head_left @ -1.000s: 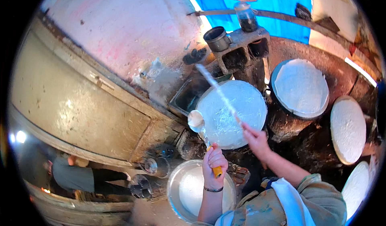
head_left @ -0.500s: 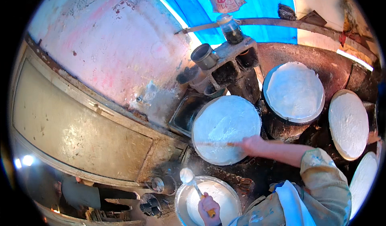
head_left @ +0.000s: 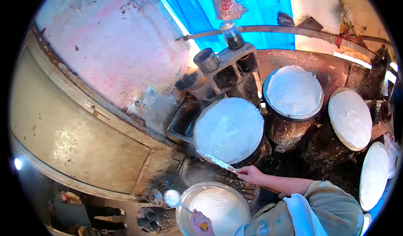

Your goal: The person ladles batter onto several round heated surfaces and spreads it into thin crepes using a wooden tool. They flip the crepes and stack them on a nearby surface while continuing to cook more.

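My left hand [head_left: 199,221], at the bottom of the view, is closed round the yellow handle of a metal ladle [head_left: 172,198], whose white-coated head hangs over the left rim of a wide basin [head_left: 219,202] of white batter. My right hand [head_left: 247,174] grips a long flat stick [head_left: 215,161] coated in white, lying along the lower left edge of a round griddle [head_left: 229,130] spread with white batter. Behind the griddle is a dark square tray [head_left: 184,122].
More round white-covered griddles [head_left: 292,91] stand to the right. A block stand [head_left: 231,58] holds a metal pot [head_left: 206,60] and a jar [head_left: 232,36] at the back. A large beige panel [head_left: 71,131] fills the left; another person [head_left: 92,215] is at lower left.
The stick has swept from across the middle of the griddle down to its lower edge. The ladle has moved from the griddle down and left to the basin.
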Available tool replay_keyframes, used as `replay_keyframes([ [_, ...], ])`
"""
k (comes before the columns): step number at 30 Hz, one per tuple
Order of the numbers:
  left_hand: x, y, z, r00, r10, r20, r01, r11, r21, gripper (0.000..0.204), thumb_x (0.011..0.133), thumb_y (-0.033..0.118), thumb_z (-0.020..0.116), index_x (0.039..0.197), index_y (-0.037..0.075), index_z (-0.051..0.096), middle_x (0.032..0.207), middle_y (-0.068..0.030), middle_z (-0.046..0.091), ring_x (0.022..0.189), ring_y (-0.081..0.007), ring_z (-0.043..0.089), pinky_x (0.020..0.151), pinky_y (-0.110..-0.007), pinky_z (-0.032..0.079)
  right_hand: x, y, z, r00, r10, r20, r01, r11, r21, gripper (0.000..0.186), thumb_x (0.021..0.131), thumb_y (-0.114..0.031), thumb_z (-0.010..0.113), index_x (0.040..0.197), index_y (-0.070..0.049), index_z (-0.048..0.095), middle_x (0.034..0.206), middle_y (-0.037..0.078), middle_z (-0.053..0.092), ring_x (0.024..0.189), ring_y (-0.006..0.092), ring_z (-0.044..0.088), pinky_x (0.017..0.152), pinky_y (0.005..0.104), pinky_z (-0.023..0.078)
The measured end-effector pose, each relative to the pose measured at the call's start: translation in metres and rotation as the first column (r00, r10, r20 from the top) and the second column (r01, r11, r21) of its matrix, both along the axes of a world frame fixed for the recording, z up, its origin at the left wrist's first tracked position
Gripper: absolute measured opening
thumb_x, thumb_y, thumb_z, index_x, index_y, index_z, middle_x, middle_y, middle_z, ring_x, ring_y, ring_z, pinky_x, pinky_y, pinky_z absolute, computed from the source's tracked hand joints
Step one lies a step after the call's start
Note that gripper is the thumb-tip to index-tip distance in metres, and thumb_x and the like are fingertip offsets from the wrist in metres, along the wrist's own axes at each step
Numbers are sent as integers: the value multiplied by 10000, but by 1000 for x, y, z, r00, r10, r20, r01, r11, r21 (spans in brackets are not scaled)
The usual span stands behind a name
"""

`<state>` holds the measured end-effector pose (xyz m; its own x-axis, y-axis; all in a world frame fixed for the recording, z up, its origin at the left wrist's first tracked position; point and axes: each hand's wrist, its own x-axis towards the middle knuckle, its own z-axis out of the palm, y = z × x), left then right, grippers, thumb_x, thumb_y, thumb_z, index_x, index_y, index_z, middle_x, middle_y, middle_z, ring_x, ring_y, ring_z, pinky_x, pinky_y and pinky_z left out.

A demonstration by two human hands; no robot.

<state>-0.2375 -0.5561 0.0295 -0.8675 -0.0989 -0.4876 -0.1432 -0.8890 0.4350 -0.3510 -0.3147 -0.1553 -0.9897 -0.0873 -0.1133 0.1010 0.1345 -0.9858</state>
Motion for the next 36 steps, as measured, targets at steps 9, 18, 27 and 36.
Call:
replay_keyframes([
  [9,-29,56,43,950,-302,85,313,908,-278,337,918,296,531,643,159,393,485,64,223,383,-44,222,340,-195,186,-20,144,58,872,-368,-322,487,593,641,274,821,-253,582,1087,-203,624,771,155,643,720,327,628,605,449,496],
  [18,-46,169,7,932,-344,110,328,934,142,133,951,94,417,820,98,438,600,35,320,466,-44,319,414,-178,302,-12,388,24,54,-958,-281,998,42,50,223,766,-156,662,673,14,551,578,45,511,562,128,462,551,317,409],
  [27,-73,237,-1,875,-485,-10,462,828,317,208,955,162,402,752,118,388,583,42,316,482,-50,332,424,-188,316,-69,443,43,326,-945,-28,882,294,368,255,673,-211,682,793,10,643,719,124,637,675,203,614,640,352,483],
  [36,-84,243,-7,849,-529,5,495,797,347,269,958,169,389,694,140,343,559,53,287,476,-51,311,428,-202,297,-46,369,143,376,-924,-74,817,368,-444,153,797,-153,638,724,-25,598,579,-8,515,430,67,410,401,229,289],
])
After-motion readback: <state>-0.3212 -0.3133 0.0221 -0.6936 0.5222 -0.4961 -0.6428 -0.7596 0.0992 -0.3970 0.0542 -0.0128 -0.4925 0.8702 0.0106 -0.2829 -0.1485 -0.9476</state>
